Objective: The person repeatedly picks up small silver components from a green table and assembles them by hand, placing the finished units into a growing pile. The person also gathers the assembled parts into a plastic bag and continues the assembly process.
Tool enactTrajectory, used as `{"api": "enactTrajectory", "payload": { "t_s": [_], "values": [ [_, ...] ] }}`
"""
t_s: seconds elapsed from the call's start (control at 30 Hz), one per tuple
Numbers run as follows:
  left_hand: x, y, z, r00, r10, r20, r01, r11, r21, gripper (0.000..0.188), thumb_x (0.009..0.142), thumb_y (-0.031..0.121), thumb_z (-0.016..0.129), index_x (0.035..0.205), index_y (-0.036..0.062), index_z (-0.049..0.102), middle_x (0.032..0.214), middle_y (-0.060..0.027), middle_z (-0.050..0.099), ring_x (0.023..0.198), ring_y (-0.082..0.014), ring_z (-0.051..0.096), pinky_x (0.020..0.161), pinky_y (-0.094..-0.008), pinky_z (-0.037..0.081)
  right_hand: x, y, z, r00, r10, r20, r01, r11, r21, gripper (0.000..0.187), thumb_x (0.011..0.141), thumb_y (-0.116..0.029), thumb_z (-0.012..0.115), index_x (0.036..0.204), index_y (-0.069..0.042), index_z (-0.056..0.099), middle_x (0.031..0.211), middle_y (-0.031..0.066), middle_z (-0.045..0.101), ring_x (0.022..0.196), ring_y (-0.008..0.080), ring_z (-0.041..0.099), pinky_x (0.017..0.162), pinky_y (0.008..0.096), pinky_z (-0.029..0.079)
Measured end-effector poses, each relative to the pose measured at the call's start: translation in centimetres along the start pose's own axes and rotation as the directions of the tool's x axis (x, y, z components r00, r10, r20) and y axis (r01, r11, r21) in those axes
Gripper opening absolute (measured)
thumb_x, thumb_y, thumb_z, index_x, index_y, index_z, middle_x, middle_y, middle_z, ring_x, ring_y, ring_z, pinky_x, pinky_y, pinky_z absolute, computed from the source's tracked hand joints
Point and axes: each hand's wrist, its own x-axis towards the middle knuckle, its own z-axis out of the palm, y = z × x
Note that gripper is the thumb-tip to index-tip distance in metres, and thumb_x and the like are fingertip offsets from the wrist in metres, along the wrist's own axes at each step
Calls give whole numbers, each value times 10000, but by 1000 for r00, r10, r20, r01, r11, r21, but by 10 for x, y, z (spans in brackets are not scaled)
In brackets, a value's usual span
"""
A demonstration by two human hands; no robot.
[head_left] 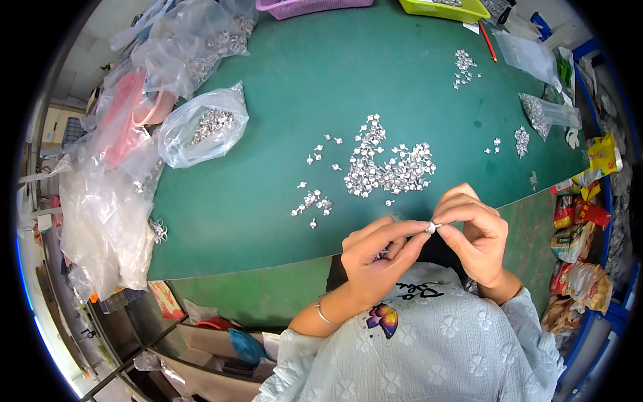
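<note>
The part is small, silvery and shiny, with a rounded head and a thin stem directed right. It is located at the near edge of the desk, between the left hand and right hand. Both hands' fingers are clamped on it, thumb against forefinger, partly covering it. Beyond lies a pile of similar parts; farther left, an open clear bag contains metal pieces.

Heaped small metal parts, a broad green worktable and a parts-filled bag suggest a workshop.
</note>
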Motion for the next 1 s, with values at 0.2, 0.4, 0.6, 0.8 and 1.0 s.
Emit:
{"api": "enactTrajectory", "payload": {
  "t_s": [0.2,0.4,0.6,0.8,1.0],
  "values": [
    [0,3,0,1000,-1,30,0,1000,17,242,683,-102,689,899,5,663,553,24,415,485,-28,344,437,-193,259,-1,0,-1,1000,2,-6,-2,1000,3,116,715,62,655,822,22,635,791,97,638,772,212,560,683,302,441],
    [0,2,0,999,7,31,-8,1000,25,237,685,-103,684,897,-1,657,554,28,410,488,-27,340,442,-188,255,-1,-1,-1,1000,14,-10,-14,1000,4,115,717,60,655,823,20,635,787,96,635,768,210,559,685,302,441],
    [-1,-13,3,950,-297,98,312,918,-244,96,755,-24,662,844,3,641,582,45,421,524,-20,354,480,-177,265,-2,8,0,997,70,34,-69,997,-16,71,744,30,645,812,19,628,769,91,625,750,199,556,684,301,438],
    [-5,-56,-6,590,-519,618,704,-44,-709,132,874,162,505,861,36,465,700,6,376,573,-78,371,471,-181,300,-2,50,-3,963,265,48,-258,960,-109,65,797,-37,616,828,19,626,763,96,617,710,195,561,686,301,437],
    [-8,-55,2,546,-671,502,659,-26,-752,85,846,117,509,842,32,503,857,-89,507,790,-165,507,611,-242,434,29,117,-14,990,-51,-132,-54,725,-687,128,770,-27,617,894,-8,642,845,91,610,805,247,538,735,339,415]
  ]
}}
